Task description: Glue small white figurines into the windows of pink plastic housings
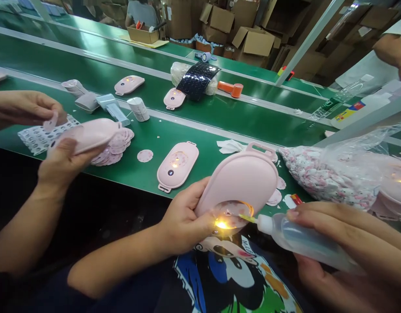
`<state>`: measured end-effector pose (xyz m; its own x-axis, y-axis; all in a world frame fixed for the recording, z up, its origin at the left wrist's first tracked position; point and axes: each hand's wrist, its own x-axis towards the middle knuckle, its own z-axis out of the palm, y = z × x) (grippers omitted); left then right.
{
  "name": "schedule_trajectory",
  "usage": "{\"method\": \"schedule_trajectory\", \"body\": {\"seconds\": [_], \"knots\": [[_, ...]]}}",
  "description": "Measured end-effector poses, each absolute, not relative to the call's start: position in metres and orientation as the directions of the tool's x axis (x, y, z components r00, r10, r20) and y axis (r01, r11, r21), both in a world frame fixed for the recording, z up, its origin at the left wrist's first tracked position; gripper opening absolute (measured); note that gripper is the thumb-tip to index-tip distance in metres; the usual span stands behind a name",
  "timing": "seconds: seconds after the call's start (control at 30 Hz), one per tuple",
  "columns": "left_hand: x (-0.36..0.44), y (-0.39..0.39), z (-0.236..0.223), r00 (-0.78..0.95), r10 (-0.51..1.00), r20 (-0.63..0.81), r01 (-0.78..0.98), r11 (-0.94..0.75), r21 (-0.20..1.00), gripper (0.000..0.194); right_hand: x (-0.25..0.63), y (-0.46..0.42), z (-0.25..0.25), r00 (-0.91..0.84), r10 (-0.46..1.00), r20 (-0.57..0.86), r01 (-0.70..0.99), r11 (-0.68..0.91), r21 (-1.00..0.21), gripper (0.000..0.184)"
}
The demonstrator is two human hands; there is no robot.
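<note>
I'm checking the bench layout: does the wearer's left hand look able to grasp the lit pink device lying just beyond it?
Probably not as things stand: the left hand holds another pink device, though nothing seems to block the way to the lying device.

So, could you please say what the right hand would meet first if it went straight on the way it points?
Led by the nozzle of its bottle, the right hand would likely first meet the pink device in the left hand, at its lit round recess; whether the tip touches is unclear.
</note>
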<state>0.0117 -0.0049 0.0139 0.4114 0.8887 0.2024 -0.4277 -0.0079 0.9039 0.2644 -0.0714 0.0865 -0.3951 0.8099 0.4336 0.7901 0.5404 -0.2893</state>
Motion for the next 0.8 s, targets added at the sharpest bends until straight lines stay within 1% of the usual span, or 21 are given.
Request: {"method": "schedule_trajectory", "body": {"seconds": [0.2,0.33,0.57,0.8], "knots": [[0.0106,-0.0039,0.015,0.43,0.886,0.173,-0.395,0.013,0.919,0.043,0.2659,-0.0689,0.0857,-0.391,0.813,0.431,0.793,0.535,-0.291,0.044],[0.0104,-0.0044,0.0142,0.43,0.887,0.166,-0.403,0.024,0.915,0.043,0.2658,-0.0664,0.0847,-0.393,0.815,0.425,0.795,0.534,-0.288,0.044],[0.0121,-0.0008,0.0162,0.394,0.888,0.237,-0.415,-0.058,0.908,0.046,0.2684,-0.0698,0.0847,-0.396,0.81,0.433,0.796,0.538,-0.278,0.047],[0.0141,0.0001,0.0163,0.406,0.882,0.238,-0.399,-0.063,0.915,0.047,0.2692,-0.0678,0.0864,-0.402,0.817,0.414,0.787,0.539,-0.299,0.045]]}}
